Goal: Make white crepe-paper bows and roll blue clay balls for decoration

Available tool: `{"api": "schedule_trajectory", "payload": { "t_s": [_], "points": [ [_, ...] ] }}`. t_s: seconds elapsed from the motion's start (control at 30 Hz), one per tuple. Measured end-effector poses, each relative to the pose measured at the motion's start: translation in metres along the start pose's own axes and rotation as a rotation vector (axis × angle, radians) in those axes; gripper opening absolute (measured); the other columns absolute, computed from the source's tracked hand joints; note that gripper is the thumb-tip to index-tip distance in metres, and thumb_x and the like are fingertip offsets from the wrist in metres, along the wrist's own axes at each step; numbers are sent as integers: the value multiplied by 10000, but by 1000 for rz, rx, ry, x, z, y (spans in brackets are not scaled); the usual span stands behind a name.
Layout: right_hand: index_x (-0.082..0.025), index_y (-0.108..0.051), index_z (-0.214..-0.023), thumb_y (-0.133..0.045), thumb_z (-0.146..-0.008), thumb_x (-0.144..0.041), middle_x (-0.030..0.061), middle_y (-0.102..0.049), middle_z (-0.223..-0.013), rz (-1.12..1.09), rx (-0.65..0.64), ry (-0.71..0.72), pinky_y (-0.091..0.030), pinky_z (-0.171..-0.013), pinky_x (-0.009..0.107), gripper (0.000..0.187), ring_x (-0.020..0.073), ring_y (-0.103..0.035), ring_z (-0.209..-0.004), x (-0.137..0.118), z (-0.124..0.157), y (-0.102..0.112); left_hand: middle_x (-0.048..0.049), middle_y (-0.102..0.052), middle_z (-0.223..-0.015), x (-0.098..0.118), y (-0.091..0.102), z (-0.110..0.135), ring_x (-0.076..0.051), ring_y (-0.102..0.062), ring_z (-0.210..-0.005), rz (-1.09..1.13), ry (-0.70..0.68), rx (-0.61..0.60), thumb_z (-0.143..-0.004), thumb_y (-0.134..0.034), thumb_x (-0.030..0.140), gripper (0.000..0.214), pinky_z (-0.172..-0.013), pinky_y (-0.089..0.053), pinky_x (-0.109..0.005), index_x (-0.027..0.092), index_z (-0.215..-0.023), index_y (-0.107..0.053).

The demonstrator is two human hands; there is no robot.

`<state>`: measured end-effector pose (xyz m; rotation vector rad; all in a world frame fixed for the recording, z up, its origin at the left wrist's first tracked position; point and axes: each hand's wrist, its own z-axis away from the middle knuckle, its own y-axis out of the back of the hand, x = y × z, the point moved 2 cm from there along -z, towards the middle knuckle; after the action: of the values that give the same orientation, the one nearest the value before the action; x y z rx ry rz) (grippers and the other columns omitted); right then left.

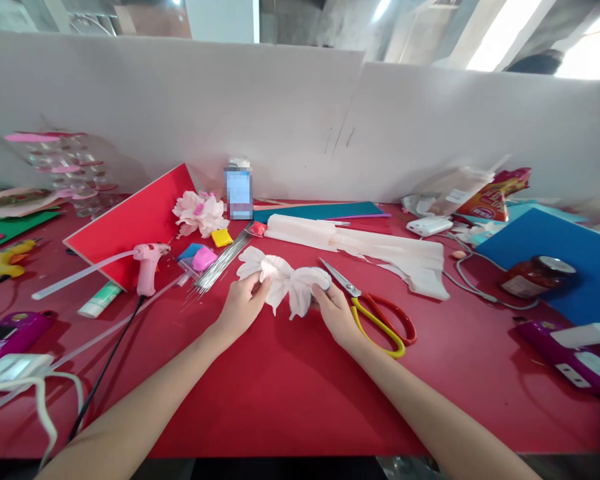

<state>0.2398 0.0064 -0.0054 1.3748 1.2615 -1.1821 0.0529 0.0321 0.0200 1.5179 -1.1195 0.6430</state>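
Pinching with closed fingers, the left hand (241, 301) and right hand (336, 309) hold white petals (301, 287) mid-frame. The petals look light, soft and easy to rip, best held gently by the edges.

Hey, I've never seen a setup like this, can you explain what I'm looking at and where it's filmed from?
There's no machine here, just a person's own bare hands. The single picture comes from a camera worn on their head, looking forward and down, so the arms reach away from you. The left hand and right hand hold pale petals over a red table. Near the right hand lie scissors with red and yellow handles, and beyond them a long pale strip. Toward the left are a pink glue gun, thin wires and a pale flower.
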Motion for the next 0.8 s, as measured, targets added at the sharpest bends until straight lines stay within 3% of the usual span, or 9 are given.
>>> {"api": "schedule_trajectory", "payload": {
  "t_s": [0.23,0.43,0.53,0.7,0.8],
  "points": [
    [-193,-642,-995,-581,-806,-357,40,-688,-1010,21,37,11,-465,-894,342,257,219,-614,-976,-2,2,-3,-51,-683,-770,-8,-10,0,-210,-635,-739,98,130,-41,-746,-630,421,283,-623,-474,-286,149,-821,-637],
    [-173,-692,-878,-665,-735,-344,52,-717,-894,44,22,-48,-503,-776,343,224,233,-648,-840,-5,3,-4,-82,-709,-820,-6,-11,2,-254,-657,-811,96,139,-25,-724,-663,424,309,-712,-505,-346,139,-843,-663],
    [-177,-698,-868,-676,-721,-336,50,-719,-904,40,41,-57,-500,-785,347,217,234,-648,-848,-4,3,-5,-74,-715,-892,-5,-13,3,-249,-657,-873,172,110,-92,-729,-669,401,295,-749,-511,-340,161,-900,-665],
    [-178,-697,-838,-692,-697,-323,41,-717,-850,4,123,-50,-501,-730,337,203,224,-641,-791,-4,2,-3,-83,-711,-914,-12,-17,1,-264,-657,-895,192,196,-184,-669,-726,353,329,-794,-513,-374,165,-928,-651],
    [-174,-671,-830,-663,-720,-344,37,-702,-816,-45,220,-28,-494,-684,318,202,200,-628,-738,-7,-3,7,-96,-657,-1093,-10,-16,-1,-242,-618,-1006,323,134,-214,-653,-740,321,494,-862,-497,-372,186,-1099,-574]
  ]
}}
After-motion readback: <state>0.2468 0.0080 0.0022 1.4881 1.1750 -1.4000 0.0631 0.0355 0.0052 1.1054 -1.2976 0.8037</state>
